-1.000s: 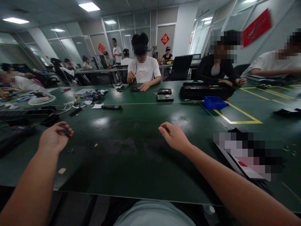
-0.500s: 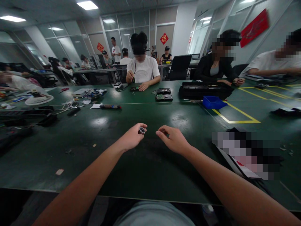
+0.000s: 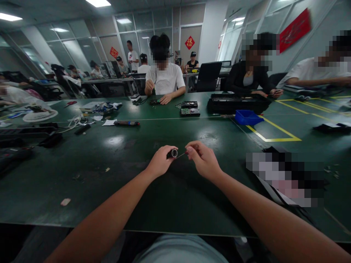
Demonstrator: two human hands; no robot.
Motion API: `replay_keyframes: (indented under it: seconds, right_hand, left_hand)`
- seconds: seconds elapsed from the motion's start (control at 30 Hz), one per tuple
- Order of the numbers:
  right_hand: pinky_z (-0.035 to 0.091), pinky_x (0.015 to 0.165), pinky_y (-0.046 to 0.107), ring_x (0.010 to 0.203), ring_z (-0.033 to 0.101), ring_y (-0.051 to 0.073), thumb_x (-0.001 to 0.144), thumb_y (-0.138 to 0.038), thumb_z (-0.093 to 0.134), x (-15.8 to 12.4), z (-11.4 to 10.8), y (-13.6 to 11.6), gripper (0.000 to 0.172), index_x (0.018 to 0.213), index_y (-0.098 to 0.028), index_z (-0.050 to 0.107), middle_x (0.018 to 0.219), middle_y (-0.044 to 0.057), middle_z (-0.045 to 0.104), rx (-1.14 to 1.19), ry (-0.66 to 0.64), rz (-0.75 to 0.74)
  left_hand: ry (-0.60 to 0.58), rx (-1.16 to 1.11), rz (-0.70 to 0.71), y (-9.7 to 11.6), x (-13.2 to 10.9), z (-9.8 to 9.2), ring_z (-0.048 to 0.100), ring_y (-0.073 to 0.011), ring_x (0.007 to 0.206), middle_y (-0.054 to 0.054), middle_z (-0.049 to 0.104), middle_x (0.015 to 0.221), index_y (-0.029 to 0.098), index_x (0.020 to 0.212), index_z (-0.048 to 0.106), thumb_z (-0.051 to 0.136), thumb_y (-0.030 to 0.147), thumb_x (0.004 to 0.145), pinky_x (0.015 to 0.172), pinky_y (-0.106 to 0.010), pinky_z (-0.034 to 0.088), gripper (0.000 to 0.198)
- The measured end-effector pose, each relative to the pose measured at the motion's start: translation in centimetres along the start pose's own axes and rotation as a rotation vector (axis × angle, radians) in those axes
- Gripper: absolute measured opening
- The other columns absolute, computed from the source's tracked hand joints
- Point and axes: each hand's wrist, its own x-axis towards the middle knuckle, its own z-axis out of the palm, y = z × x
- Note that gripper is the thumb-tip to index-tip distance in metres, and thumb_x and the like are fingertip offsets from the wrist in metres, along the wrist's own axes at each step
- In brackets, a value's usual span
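Observation:
My left hand (image 3: 160,160) is closed around a short dark cylinder (image 3: 173,153), its round, metal-rimmed end turned towards me. Facing it, my right hand (image 3: 205,160) pinches a thin rod (image 3: 181,155) with a small red part at the fingertips. The rod slants down from these fingers to the rim of the cylinder; whether it touches or goes inside, I cannot tell. Both hands are raised above the green table (image 3: 153,204).
A pen-like tool (image 3: 127,123) lies ahead on the left, before tangled cables (image 3: 76,122). Hard drives (image 3: 190,111), a long black housing (image 3: 238,104) and a blue bin (image 3: 248,117) stand farther back. A co-worker (image 3: 164,80) sits opposite. Blurred papers (image 3: 282,182) lie on the right.
My left hand has moved right, bringing the cylinder nearer my right hand. The thin rod with its red part now shows between the hands; my right fingers have risen slightly.

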Motion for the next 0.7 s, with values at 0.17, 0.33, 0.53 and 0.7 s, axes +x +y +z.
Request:
replay_keyframes:
  seconds: [0.17, 0.33, 0.53, 0.7]
  right_hand:
    - [0.051, 0.069, 0.032, 0.070, 0.066, 0.017, 0.097, -0.040, 0.052, 0.1, 0.2, 1.1, 0.019, 0.102, -0.023, 0.060, 0.077, 0.001, 0.067, 0.190, 0.150, 0.071]
    - [0.053, 0.069, 0.034, 0.072, 0.068, 0.018, 0.096, -0.040, 0.053, 0.2, 0.4, 1.2, 0.019, 0.099, -0.022, 0.060, 0.078, 0.002, 0.069, 0.196, 0.099, 0.102]
    - [0.054, 0.073, 0.036, 0.074, 0.068, 0.018, 0.096, -0.039, 0.054, 0.2, 0.4, 1.4, 0.019, 0.099, -0.022, 0.060, 0.079, 0.003, 0.069, 0.241, 0.094, 0.107]
    - [0.054, 0.073, 0.036, 0.074, 0.067, 0.018, 0.096, -0.041, 0.053, 0.4, 0.5, 1.9, 0.021, 0.100, -0.021, 0.060, 0.081, 0.003, 0.069, 0.253, 0.136, 0.149]
  left_hand:
    - [0.047, -0.043, -0.025, -0.3, -0.2, -0.4, 0.061, -0.0225, 0.111, -0.006, 0.068, 0.116, 0.019, 0.110, 0.069, 0.071, 0.010, 0.081, 0.103, -0.040, 0.045, 0.031]
    - [0.043, -0.073, -0.042, -0.1, -0.4, -0.2, 0.061, -0.0216, 0.115, -0.005, 0.068, 0.120, 0.022, 0.118, 0.067, 0.071, 0.012, 0.082, 0.105, -0.039, 0.044, 0.037]
    - [0.047, -0.106, -0.130, 0.2, -0.4, -0.5, 0.063, -0.0225, 0.114, -0.006, 0.069, 0.122, 0.020, 0.122, 0.066, 0.070, 0.015, 0.083, 0.106, -0.039, 0.045, 0.039]
    - [0.042, -0.104, -0.102, 0.2, -0.4, -0.6, 0.060, -0.0232, 0.121, -0.005, 0.068, 0.127, 0.022, 0.125, 0.065, 0.069, 0.018, 0.085, 0.111, -0.042, 0.041, 0.040]
